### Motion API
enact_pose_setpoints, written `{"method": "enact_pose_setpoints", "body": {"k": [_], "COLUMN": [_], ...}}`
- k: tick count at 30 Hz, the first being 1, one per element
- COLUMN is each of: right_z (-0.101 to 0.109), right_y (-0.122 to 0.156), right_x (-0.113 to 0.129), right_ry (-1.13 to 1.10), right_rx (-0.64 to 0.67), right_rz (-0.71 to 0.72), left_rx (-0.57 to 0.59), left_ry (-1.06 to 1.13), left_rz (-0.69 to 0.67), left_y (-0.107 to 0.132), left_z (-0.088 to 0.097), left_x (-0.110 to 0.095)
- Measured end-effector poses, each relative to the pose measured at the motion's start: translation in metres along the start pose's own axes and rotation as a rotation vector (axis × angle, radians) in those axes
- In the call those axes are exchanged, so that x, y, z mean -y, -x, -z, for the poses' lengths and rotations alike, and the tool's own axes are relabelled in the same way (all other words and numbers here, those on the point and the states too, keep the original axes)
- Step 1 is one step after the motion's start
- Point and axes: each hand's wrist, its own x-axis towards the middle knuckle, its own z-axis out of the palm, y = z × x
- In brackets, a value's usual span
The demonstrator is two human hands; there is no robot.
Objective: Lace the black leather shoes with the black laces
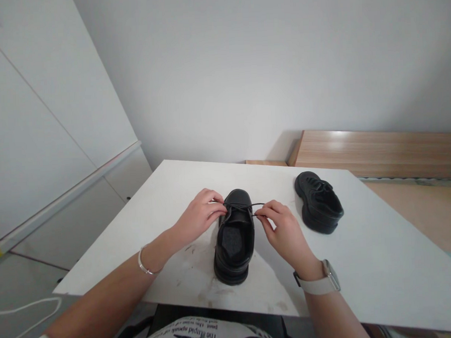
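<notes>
Pinching is seen on both sides: the lace (242,206) of the black shoe (234,238) is nipped between thumb and fingertips of the left hand (201,215) on one side and of the right hand (284,231) on the other, and is drawn taut across the top of the shoe. The shoe is stood upright near the middle of the table's (382,262) near edge, heel toward the person, toe toward the far edge. A second black shoe (318,202) is set apart toward the far right corner, untouched. A bracelet (145,264) is worn on the left wrist, a watch (325,281) on the right. The lace is judged thin, soft and limp, probably a bit slick, so best taken by the fingertips close to the eyelets. The shoe is judged light with a stiff sole and smooth upper, best held at the heel or sides.
</notes>
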Motion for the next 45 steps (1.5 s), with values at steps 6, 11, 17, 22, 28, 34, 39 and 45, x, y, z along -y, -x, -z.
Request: {"method": "enact_pose_setpoints", "body": {"k": [6,11,17,22,28,34,39,45], "right_z": [0.001,-0.009,-0.007,0.007,0.003,-0.003,0.011,0.049], "right_y": [-0.002,-0.002,0.003,-0.003,-0.015,-0.020,-0.036,-0.061], "right_x": [0.007,0.010,0.022,0.044,0.056,0.059,0.065,0.080], "right_ry": [0.153,0.057,-0.091,-0.009,0.306,0.393,0.236,-0.359], "right_rx": [-0.007,-0.036,0.043,0.163,0.262,0.237,0.125,-0.433], "right_rz": [0.050,-0.011,-0.102,-0.149,-0.139,-0.130,-0.082,0.007], "left_rx": [0.031,0.053,0.148,0.224,0.353,0.368,0.033,-0.575], "left_ry": [0.002,0.131,0.117,0.059,-0.133,-0.243,0.006,0.445], "left_rz": [0.039,0.198,0.312,0.296,0.245,0.195,0.147,0.254], "left_y": [0.003,0.001,-0.006,-0.014,-0.026,-0.031,-0.038,-0.058], "left_z": [-0.003,0.000,0.006,0.009,0.010,0.006,0.022,0.053], "left_x": [-0.002,-0.017,-0.034,-0.038,-0.039,-0.037,-0.049,-0.061]}}
